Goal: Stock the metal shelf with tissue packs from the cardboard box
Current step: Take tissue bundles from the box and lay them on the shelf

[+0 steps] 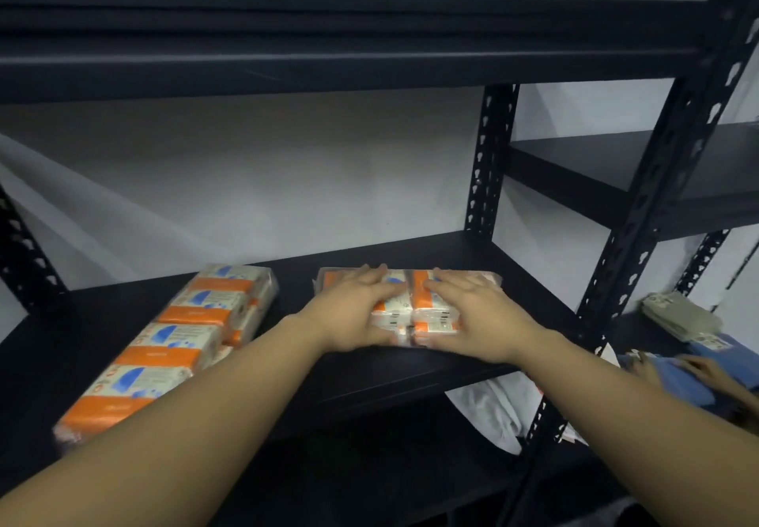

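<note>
Both hands lay on one tissue pack (404, 313) resting on the black metal shelf (484, 263), toward its right half. Left hand (353, 313) covered the pack's left side, right hand (472, 317) its right, fingers spread fairly straight over the top, thumbs at the near edge. A second tissue bundle (172, 346) lay well to the left, apart from both hands.
</note>
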Action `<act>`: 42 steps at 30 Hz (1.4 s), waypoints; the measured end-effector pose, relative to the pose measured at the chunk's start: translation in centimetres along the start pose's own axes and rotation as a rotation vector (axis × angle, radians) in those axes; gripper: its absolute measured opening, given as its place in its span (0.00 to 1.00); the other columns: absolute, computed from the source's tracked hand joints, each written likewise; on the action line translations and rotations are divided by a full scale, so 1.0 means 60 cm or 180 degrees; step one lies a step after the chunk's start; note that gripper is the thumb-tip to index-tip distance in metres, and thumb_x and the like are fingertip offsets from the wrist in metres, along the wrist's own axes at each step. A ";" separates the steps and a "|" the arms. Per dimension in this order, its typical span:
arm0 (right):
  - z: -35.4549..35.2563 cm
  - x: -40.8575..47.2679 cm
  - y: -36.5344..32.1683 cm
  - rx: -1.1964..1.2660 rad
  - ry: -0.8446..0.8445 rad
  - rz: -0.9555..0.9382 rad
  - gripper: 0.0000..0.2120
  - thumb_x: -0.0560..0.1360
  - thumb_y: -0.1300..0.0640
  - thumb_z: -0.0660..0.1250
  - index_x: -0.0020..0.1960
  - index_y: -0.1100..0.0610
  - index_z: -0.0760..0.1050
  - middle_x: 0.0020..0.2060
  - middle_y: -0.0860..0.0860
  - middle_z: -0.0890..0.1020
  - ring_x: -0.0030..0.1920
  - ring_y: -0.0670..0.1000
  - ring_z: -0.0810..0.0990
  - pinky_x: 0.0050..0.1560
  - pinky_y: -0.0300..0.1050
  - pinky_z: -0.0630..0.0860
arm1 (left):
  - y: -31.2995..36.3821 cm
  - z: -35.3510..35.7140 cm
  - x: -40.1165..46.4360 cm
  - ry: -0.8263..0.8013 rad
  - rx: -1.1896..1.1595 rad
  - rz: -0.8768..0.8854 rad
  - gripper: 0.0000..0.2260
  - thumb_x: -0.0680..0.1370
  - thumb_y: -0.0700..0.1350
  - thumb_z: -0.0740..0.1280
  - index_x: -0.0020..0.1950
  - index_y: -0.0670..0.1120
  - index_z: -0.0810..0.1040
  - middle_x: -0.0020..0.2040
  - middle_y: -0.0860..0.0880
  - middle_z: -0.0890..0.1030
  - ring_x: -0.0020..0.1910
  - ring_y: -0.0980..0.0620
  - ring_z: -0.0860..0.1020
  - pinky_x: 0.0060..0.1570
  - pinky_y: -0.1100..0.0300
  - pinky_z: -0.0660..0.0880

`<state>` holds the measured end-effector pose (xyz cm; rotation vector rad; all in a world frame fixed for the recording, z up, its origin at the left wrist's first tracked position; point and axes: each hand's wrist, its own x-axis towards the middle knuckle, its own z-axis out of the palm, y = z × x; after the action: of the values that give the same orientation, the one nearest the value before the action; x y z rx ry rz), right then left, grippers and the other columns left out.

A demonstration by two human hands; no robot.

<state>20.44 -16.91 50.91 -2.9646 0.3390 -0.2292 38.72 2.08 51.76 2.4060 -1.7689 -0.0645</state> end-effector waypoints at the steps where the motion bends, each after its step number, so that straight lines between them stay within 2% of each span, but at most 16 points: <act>1: 0.003 0.000 -0.008 -0.0062 0.0011 0.0024 0.46 0.70 0.24 0.63 0.82 0.44 0.60 0.82 0.46 0.61 0.81 0.50 0.58 0.81 0.56 0.53 | 0.002 0.000 0.003 0.0017 0.0006 0.0021 0.38 0.75 0.64 0.73 0.82 0.60 0.62 0.84 0.47 0.59 0.83 0.44 0.57 0.80 0.45 0.56; 5: 0.009 -0.004 -0.024 -0.0211 0.0363 -0.0018 0.36 0.76 0.31 0.67 0.79 0.43 0.66 0.79 0.45 0.67 0.79 0.49 0.64 0.77 0.51 0.54 | -0.003 -0.010 0.000 0.0180 -0.0117 0.0094 0.30 0.76 0.58 0.76 0.77 0.55 0.73 0.78 0.50 0.71 0.77 0.49 0.68 0.76 0.56 0.61; 8: 0.021 -0.011 -0.025 -0.0214 0.0516 -0.0010 0.31 0.77 0.35 0.68 0.77 0.44 0.70 0.77 0.45 0.72 0.76 0.51 0.68 0.75 0.51 0.59 | -0.009 -0.011 -0.001 0.0203 -0.0135 0.0123 0.27 0.76 0.58 0.75 0.75 0.56 0.75 0.76 0.51 0.74 0.75 0.50 0.71 0.76 0.53 0.66; 12: 0.032 -0.016 -0.033 -0.0313 0.0737 -0.0023 0.27 0.78 0.38 0.70 0.74 0.46 0.75 0.73 0.47 0.77 0.73 0.53 0.73 0.73 0.55 0.63 | -0.007 -0.005 -0.012 0.0319 0.0049 0.0240 0.25 0.79 0.57 0.72 0.76 0.56 0.74 0.78 0.52 0.72 0.77 0.50 0.68 0.75 0.57 0.60; 15: 0.026 -0.020 -0.040 -0.0317 0.0659 0.0067 0.33 0.76 0.30 0.66 0.75 0.45 0.73 0.74 0.46 0.74 0.76 0.52 0.68 0.76 0.55 0.60 | -0.022 -0.003 -0.027 0.0373 -0.0182 0.0177 0.29 0.76 0.63 0.72 0.76 0.56 0.74 0.78 0.53 0.71 0.79 0.51 0.66 0.77 0.58 0.58; 18: 0.004 -0.029 -0.033 -0.0002 0.0852 0.0544 0.42 0.72 0.23 0.61 0.79 0.44 0.66 0.79 0.48 0.67 0.80 0.55 0.60 0.78 0.59 0.58 | -0.042 -0.007 -0.047 0.0626 -0.0689 -0.0287 0.38 0.71 0.75 0.67 0.76 0.59 0.73 0.79 0.51 0.69 0.80 0.49 0.63 0.79 0.45 0.61; 21: -0.001 -0.044 -0.016 0.0295 0.1086 0.1357 0.40 0.76 0.27 0.61 0.82 0.47 0.60 0.82 0.53 0.62 0.81 0.58 0.59 0.78 0.62 0.61 | -0.051 -0.009 -0.064 0.0985 -0.1118 -0.1121 0.36 0.76 0.67 0.69 0.80 0.52 0.68 0.78 0.45 0.69 0.77 0.44 0.68 0.74 0.48 0.67; 24: 0.009 -0.055 -0.014 0.1012 0.1100 0.1917 0.37 0.79 0.33 0.64 0.80 0.53 0.62 0.74 0.56 0.72 0.69 0.57 0.74 0.67 0.57 0.75 | -0.046 -0.002 -0.074 0.0884 -0.2059 -0.1719 0.33 0.79 0.60 0.70 0.79 0.46 0.66 0.73 0.46 0.76 0.66 0.46 0.78 0.61 0.55 0.73; 26: 0.013 -0.058 -0.024 0.1485 0.1063 0.1904 0.32 0.80 0.39 0.66 0.77 0.54 0.65 0.67 0.53 0.78 0.57 0.51 0.78 0.57 0.48 0.77 | -0.044 0.006 -0.075 0.0746 -0.2608 -0.1732 0.29 0.80 0.56 0.71 0.77 0.46 0.69 0.69 0.49 0.79 0.60 0.50 0.81 0.63 0.52 0.77; 27: 0.014 -0.059 -0.029 0.1544 0.1036 0.1845 0.31 0.81 0.41 0.67 0.78 0.54 0.65 0.66 0.52 0.79 0.55 0.49 0.77 0.55 0.45 0.76 | -0.046 0.009 -0.076 0.0719 -0.2762 -0.1714 0.28 0.80 0.54 0.72 0.76 0.47 0.69 0.67 0.49 0.80 0.60 0.51 0.81 0.65 0.50 0.78; 29: 0.014 -0.061 -0.034 0.1576 0.1037 0.1751 0.31 0.81 0.43 0.68 0.79 0.53 0.64 0.66 0.51 0.79 0.55 0.48 0.76 0.54 0.42 0.75 | -0.050 0.010 -0.075 0.0723 -0.3030 -0.1692 0.27 0.80 0.50 0.73 0.76 0.46 0.69 0.65 0.49 0.81 0.58 0.51 0.82 0.63 0.49 0.79; 31: 0.011 -0.065 -0.031 0.1625 0.0993 0.1660 0.32 0.81 0.43 0.68 0.79 0.53 0.64 0.67 0.51 0.79 0.57 0.48 0.78 0.54 0.42 0.76 | -0.056 0.008 -0.076 0.0708 -0.3200 -0.1634 0.28 0.80 0.48 0.73 0.77 0.46 0.67 0.62 0.52 0.81 0.55 0.55 0.82 0.54 0.57 0.80; 33: 0.008 -0.067 -0.024 0.1636 0.0865 0.1578 0.32 0.81 0.42 0.69 0.79 0.53 0.64 0.67 0.51 0.79 0.58 0.48 0.79 0.53 0.40 0.76 | -0.061 0.005 -0.078 0.0632 -0.3164 -0.1585 0.30 0.79 0.48 0.74 0.78 0.46 0.66 0.60 0.53 0.80 0.53 0.58 0.81 0.49 0.62 0.77; 36: 0.000 -0.067 -0.012 0.1320 0.0720 0.1478 0.34 0.79 0.39 0.69 0.78 0.53 0.65 0.68 0.50 0.76 0.62 0.50 0.77 0.59 0.45 0.76 | -0.067 -0.003 -0.083 0.0443 -0.2682 -0.1462 0.38 0.75 0.54 0.77 0.80 0.50 0.62 0.69 0.52 0.76 0.58 0.55 0.78 0.52 0.62 0.76; 39: -0.005 -0.065 -0.005 0.0592 0.0779 0.1259 0.41 0.72 0.30 0.70 0.78 0.47 0.63 0.78 0.51 0.65 0.76 0.55 0.64 0.74 0.61 0.69 | -0.074 -0.009 -0.082 0.0390 -0.1577 -0.1161 0.53 0.66 0.65 0.80 0.83 0.57 0.54 0.80 0.50 0.63 0.72 0.48 0.71 0.69 0.49 0.73; 42: -0.016 -0.057 -0.017 0.0181 0.0709 0.0582 0.46 0.68 0.26 0.72 0.80 0.42 0.62 0.83 0.49 0.57 0.82 0.54 0.53 0.79 0.64 0.58 | -0.065 -0.018 -0.067 0.0269 -0.0720 -0.0557 0.56 0.64 0.69 0.79 0.83 0.64 0.49 0.85 0.52 0.48 0.83 0.43 0.54 0.79 0.39 0.57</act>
<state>17.22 -15.24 51.54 -2.8336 0.6159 -0.5380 41.34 7.16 52.04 2.3549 -1.4285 -0.1707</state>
